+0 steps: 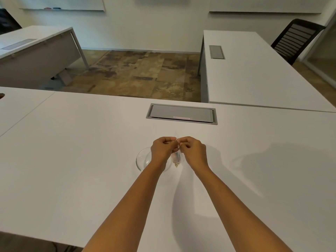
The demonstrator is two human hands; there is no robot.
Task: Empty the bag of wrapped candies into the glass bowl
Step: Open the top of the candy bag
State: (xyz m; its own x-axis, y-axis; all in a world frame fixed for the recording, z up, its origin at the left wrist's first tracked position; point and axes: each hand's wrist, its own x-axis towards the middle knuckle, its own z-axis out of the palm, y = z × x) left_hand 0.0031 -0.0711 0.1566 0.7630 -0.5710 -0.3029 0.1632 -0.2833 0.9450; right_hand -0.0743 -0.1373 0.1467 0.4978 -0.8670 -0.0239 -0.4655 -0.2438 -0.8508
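Both hands meet over the middle of the white tabletop [91, 142], just nearer than the grey cable hatch [181, 115]. The left hand [161, 150] and the right hand [194, 151] are each curled, fingertips pinching the top edge of a small clear bag [176, 157] that hangs between them. Its mouth looks closed, though the film is too thin and glary to be sure. A few wrapped candies [176, 165] sag at its bottom.

The glass bowl [143, 159] sits on the tabletop just left of the bag, partly under the left wrist, and appears empty.

The bag should handle as light, limp and slick: the film will crumple, so a pinch on each side of the opening is the sensible hold to pull it apart. For tipping, one hand would do better at the bottom corner. The bowl is rigid and breakable, and likely to slide if knocked.
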